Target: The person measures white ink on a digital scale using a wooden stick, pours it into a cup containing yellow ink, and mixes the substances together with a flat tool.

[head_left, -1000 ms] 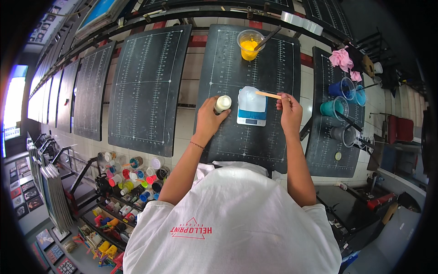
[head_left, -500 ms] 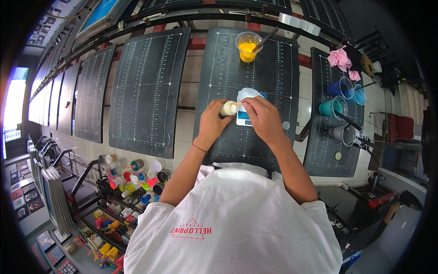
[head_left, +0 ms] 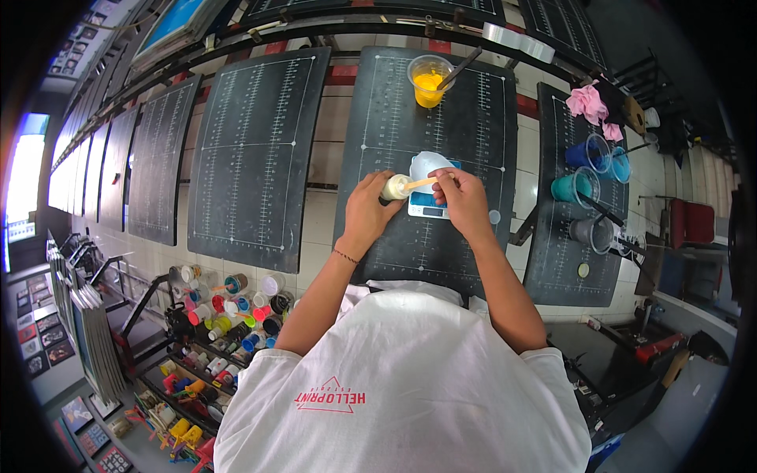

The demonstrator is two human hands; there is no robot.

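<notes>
Jar (head_left: 396, 188) left of the digital scale (head_left: 428, 211) is filling my left hand (head_left: 367, 208); my right hand (head_left: 464, 202) is pinching the wooden stick (head_left: 422, 183) (slanting jarward).

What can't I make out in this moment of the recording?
All in the head view:
Pale container's lower part: hidden by the left hand.
Wooden stick's held end: hidden by the right hand.
Whether the stick dips inside the container: too small.
Digital scale's reading: too small.
</notes>
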